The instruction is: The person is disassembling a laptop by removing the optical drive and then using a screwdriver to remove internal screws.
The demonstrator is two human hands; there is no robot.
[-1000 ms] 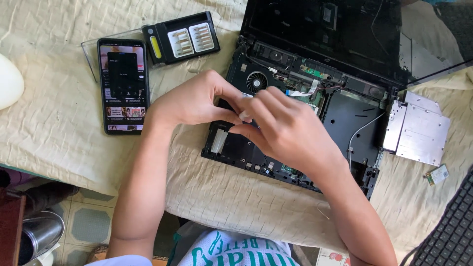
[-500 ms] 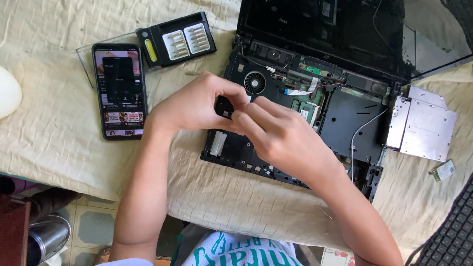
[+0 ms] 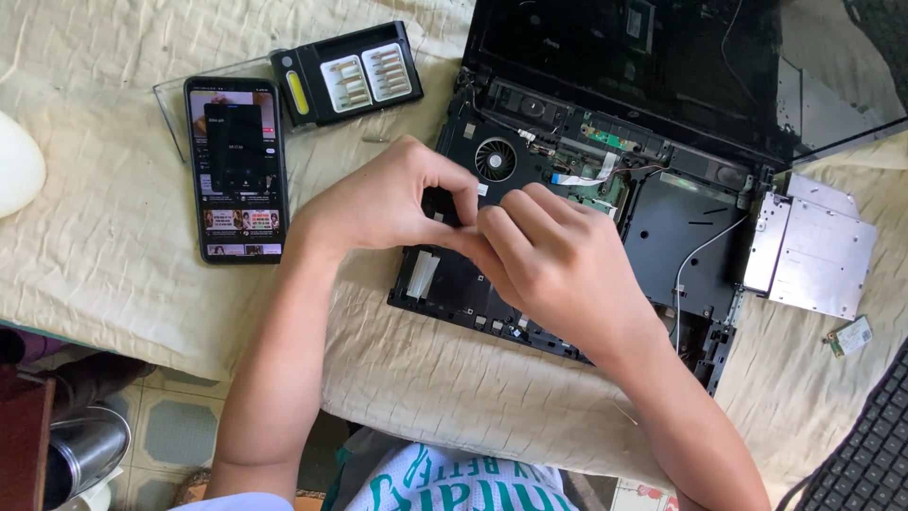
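Work surface: a table covered with a cream cloth point(image 3: 113, 284) is carrying all the parts.
Main unit: an opened laptop chassis point(image 3: 662, 227) is lying on the cloth with its top cover removed, exposing the circuit board and a round cooling fan point(image 3: 495, 159).
Screen: the dark laptop display point(image 3: 624, 57) is lying folded back beyond the chassis.
Left hand: the left hand point(image 3: 378, 199) is hovering over the near left part of the chassis, with thumb and forefinger curling into a pinch.
Right hand: the right hand point(image 3: 558, 260) is meeting the left one fingertip to fingertip, its fingers bending inward.
Held item: a small dark part is sitting between the fingertips of the two hands; what it is cannot be told.
Grip state: both hands are pressing together at the fingertips over the chassis, just beside the fan.
Removed drive: a silver optical drive point(image 3: 813, 251) is lying at the right edge of the chassis.
Small card: a little green circuit card point(image 3: 849, 336) is lying near the drive.
Bit set: a black case of screwdriver bits point(image 3: 348, 74) is lying open to the left of the chassis.
Phone: a smartphone point(image 3: 236, 168) with a lit screen is lying beside the bit case.
Keyboard: a black keyboard point(image 3: 865, 464) is showing at the lower right corner.
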